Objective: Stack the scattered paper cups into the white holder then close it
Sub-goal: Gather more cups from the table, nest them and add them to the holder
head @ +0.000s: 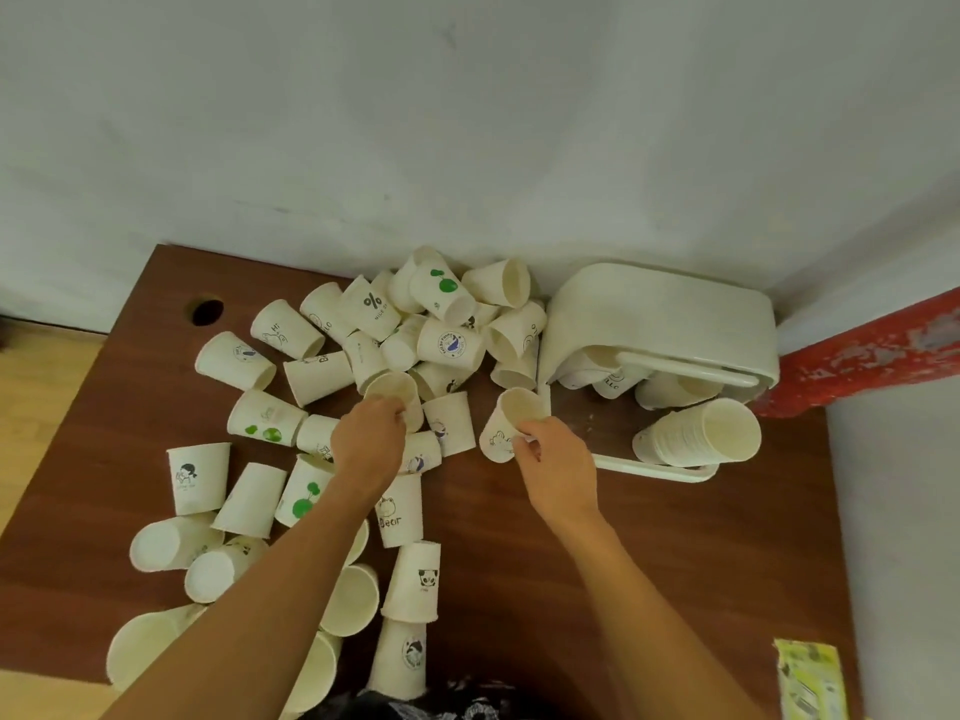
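Observation:
Several white paper cups with small prints lie scattered over the brown table [519, 553], heaped near the wall [447, 314] and strewn at the left. The white holder [660, 314] lies open at the back right, its lid raised, with a nested stack of cups [701, 433] lying on its side in it and a few more cups under the lid. My left hand [369, 439] grips the rim of a cup [395, 389] in the heap. My right hand [556, 465] pinches the rim of a tilted cup with a small animal print [511, 423], just left of the holder.
A round cable hole [208, 311] sits in the table's back left corner. A yellow-green packet [808, 678] lies at the front right edge. A red post [857, 356] stands to the right of the holder. The white wall runs close behind the table.

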Demonstrator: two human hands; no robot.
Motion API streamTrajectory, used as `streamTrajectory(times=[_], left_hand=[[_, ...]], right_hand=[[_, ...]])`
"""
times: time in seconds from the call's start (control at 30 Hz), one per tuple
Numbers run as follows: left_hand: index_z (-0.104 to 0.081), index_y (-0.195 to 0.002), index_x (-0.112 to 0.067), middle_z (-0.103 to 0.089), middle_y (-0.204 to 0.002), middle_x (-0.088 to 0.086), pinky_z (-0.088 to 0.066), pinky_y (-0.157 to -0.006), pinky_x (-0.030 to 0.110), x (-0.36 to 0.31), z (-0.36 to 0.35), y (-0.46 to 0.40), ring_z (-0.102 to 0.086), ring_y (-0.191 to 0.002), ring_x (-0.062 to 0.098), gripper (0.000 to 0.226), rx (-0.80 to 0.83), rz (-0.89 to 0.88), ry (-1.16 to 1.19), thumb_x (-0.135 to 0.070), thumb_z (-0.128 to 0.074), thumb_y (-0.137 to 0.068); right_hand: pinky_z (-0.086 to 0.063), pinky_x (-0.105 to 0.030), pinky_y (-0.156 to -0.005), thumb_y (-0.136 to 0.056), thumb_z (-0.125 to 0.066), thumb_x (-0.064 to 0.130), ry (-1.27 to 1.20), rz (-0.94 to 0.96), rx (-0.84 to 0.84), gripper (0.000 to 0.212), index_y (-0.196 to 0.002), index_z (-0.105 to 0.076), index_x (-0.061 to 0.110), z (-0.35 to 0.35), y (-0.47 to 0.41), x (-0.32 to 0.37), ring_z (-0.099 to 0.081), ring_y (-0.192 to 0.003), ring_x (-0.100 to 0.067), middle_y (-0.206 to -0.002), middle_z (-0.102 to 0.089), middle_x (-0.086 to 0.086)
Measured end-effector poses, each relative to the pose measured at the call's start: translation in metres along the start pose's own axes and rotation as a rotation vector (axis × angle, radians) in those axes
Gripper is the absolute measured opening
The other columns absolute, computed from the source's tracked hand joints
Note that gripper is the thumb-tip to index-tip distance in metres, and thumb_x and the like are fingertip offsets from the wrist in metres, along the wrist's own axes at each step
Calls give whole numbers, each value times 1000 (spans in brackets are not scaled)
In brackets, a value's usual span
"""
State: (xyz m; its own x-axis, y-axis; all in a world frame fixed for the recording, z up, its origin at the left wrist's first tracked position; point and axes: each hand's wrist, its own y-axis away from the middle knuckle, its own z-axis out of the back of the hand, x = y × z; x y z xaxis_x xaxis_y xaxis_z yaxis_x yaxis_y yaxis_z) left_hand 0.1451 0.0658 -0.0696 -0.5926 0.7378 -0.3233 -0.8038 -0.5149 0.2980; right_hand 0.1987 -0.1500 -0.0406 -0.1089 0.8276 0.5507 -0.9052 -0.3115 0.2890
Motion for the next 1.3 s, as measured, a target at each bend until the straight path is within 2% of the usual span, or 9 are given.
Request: streamTrajectory(times=[0.23, 0.47, 0.6, 0.7, 0.8, 0.9, 1.0, 1.17, 1.3], left_hand=[[-69, -111, -16, -64, -102, 2, -49, -70, 34, -56, 36, 52, -62, -82, 21, 21, -223, -151, 248, -23, -56, -96], [-71, -107, -17, -67, -98, -5, -47, -73, 24, -118, 38, 90, -60, -78, 10, 17, -145, -367, 447, -20, -63, -93], [-72, -106, -17, -67, -96, -7, -36, -69, 6, -157, 31, 103, -56, -76, 3, 17, -133, -455, 450, -18, -63, -92], [-72, -105, -17, -66, -95, -8, -40, -70, 10, -182, 28, 110, -58, -76, 4, 16, -135, -502, 466, -18, -64, -91], [-73, -104, -17, -66, -95, -8, -46, -71, 18, -203, 25, 115, -58, -76, 5, 15, -143, -513, 490, -18, -64, -91], [-72, -103, -18, -65, -95, -10, -45, -70, 16, -220, 24, 121, -58, -77, 4, 14, -163, -521, 485, -17, -64, -91], [-72, -103, -18, -66, -96, -10, -50, -70, 20, -230, 20, 126, -60, -78, 4, 14, -186, -521, 469, -18, -64, -91], [-73, -102, -18, -68, -97, -8, -52, -70, 22, -242, 13, 133, -62, -78, 5, 15, -198, -504, 465, -17, -65, -90], [-73, -104, -17, -69, -100, -7, -44, -69, 11, -252, 10, 137, -59, -77, 3, 16, -194, -473, 436, -17, -65, -90]], right_hand=[[-52, -37, -74, -97, -57, 34, -94, -29, -203, 17, -100, -67, 20, 53, 29, -18, -62, -86, -13, -96, -67, 6], [-52, -24, -69, -99, -54, 30, -247, 2, -307, 18, -101, -71, 22, 91, 65, -41, -63, -83, -7, -92, -70, 12], [-49, -22, -60, -97, -59, 27, -268, -4, -448, 15, -98, -74, 25, 118, 84, -65, -62, -71, -7, -78, -69, 15], [-51, -18, -64, -93, -66, 25, -260, -18, -598, 14, -103, -76, 24, 142, 89, -87, -64, -75, -1, -85, -69, 20], [-46, -11, -67, -93, -67, 20, -197, 7, -702, 17, -107, -75, 17, 163, 84, -111, -62, -77, 0, -92, -72, 11], [-48, -17, -66, -94, -65, 15, -106, 45, -661, 17, -108, -73, 15, 174, 72, -129, -60, -77, -6, -93, -72, 5], [-53, -32, -66, -97, -59, 20, 24, 68, -471, 15, -103, -73, 20, 169, 55, -145, -64, -83, -18, -94, -71, 1], [-45, -36, -92, -96, -59, 28, 193, 34, -365, 34, -128, -62, 21, 156, 36, -153, -50, -114, -22, -131, -56, 2], [-34, -39, -107, -99, -53, 37, 89, -3, -299, 49, -142, -41, 18, 153, 23, -154, -37, -136, -23, -149, -40, -1]])
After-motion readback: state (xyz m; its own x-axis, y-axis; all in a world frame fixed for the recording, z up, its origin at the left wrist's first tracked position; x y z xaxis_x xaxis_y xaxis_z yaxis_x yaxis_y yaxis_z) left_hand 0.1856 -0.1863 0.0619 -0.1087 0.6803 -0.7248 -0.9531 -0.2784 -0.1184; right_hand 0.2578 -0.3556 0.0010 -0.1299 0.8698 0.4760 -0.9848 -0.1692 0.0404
